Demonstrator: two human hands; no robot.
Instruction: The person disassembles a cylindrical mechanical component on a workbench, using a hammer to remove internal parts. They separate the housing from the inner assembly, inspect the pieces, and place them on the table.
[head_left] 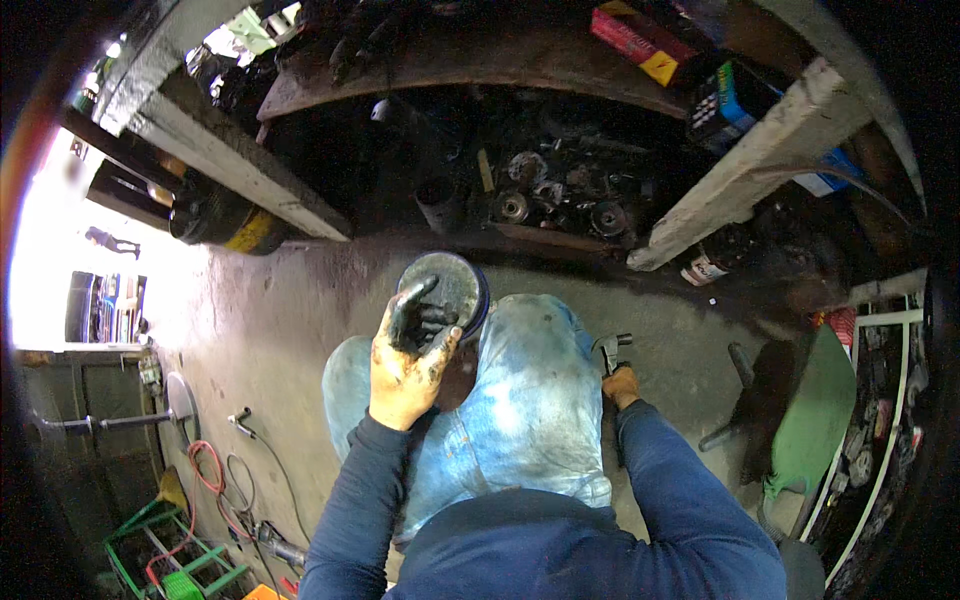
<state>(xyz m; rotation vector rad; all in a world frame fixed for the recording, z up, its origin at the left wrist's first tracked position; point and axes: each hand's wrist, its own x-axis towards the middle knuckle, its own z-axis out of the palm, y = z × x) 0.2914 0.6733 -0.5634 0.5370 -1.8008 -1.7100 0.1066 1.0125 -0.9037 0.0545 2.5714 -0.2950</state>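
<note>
Head view, with the jeans [540,400] as landmark: a concrete floor [270,310] spreads out on every side of them, stained darker toward the far end. Beyond them stands a brown wooden bench [450,75], its underside in deep shadow, and a pale post [740,165] slants down to the floor beyond and to the right of them. A green panel [815,410] leans well to their right. Greasy metal parts [515,205] sit in the shadow past the knees, too dim to sort out one by one.

Smaller, and central, is a round dark piece [455,280] with a dull grey face and a dark blue rim, just past the gap between the knees and close against the inner edge of the right one. Being round, its face shows no long axis; whether it is held up or propped, I cannot tell.

The left hand [408,365], blackened at the fingers, lies over the near part of that face, digits partly bent; whether they clasp it is unclear. It is clearly the nearer hand. The right hand [622,387] is down past the outer side of the right thigh, apparently curled round the near end of a metal tool [618,345], whose head points away from the body.
</note>
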